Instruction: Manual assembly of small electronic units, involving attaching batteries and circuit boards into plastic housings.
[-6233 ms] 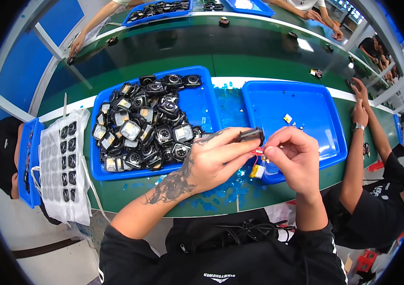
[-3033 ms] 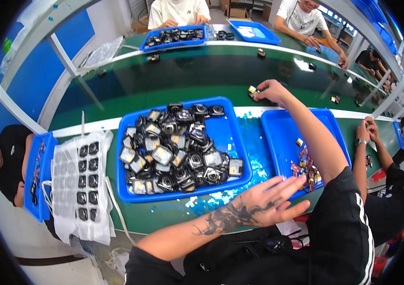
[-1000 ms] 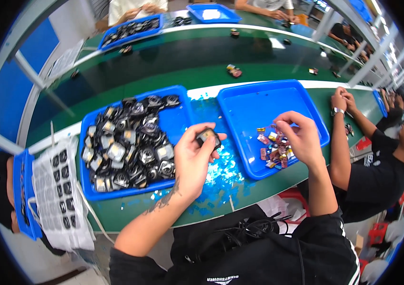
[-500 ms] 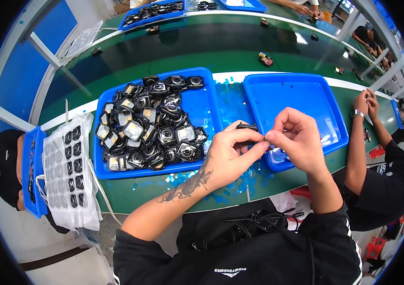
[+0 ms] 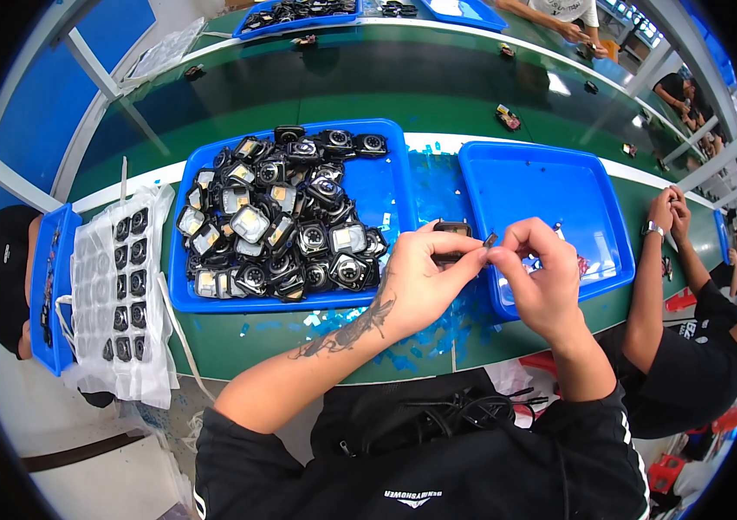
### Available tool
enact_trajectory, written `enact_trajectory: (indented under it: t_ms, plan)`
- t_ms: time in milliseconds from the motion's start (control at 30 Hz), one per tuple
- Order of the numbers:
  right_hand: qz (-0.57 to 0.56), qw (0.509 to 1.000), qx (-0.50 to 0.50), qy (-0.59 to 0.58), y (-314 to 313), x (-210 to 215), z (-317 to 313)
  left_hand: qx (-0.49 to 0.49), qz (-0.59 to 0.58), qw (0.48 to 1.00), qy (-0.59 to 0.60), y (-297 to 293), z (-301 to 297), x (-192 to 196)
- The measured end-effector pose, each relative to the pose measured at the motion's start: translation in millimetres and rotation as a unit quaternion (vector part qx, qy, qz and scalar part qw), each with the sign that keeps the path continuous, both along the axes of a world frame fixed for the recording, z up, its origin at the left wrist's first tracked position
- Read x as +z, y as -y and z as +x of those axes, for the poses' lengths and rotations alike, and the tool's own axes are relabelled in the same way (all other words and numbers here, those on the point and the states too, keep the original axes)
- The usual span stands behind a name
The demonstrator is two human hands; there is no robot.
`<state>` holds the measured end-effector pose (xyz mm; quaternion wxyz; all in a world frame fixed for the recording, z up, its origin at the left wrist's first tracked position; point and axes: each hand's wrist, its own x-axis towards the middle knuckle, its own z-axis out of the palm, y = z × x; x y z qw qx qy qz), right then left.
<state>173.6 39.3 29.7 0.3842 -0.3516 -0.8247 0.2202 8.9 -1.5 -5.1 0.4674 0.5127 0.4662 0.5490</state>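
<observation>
My left hand holds a black watch case in its curled fingers, partly hidden by the hand. At its thumb and fingertips a small dark piece sticks up. My right hand is closed in a pinch against those fingertips; what it grips there, if anything, is too small to make out. Both hands are above the near left edge of a blue tray holding a few small bits. To the left, another blue tray bears a heap of black watch cases, some showing round lenses, others pale square insides.
Blue film scraps litter the green bench around the trays. Left stands a white plastic tray with rows of watch cases. Beyond runs a green conveyor carrying small parts. A co-worker's arms are at the right.
The view has shifted a little. The watch case in my left hand now shows more of its face, and the small dark piece stands out at the fingertips. My right hand stays close by.
</observation>
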Motion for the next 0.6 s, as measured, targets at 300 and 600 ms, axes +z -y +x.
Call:
enact_trajectory:
  t_ms: [300,600]
  plan:
    - [-0.206,0.974,0.059,-0.07,-46,-5,-6,-0.022,-0.061,0.989,0.131,-6,0,1]
    - [-0.34,0.903,0.199,-0.174,-32,2,7,-0.118,-0.118,0.964,0.206,-5,-7,2]
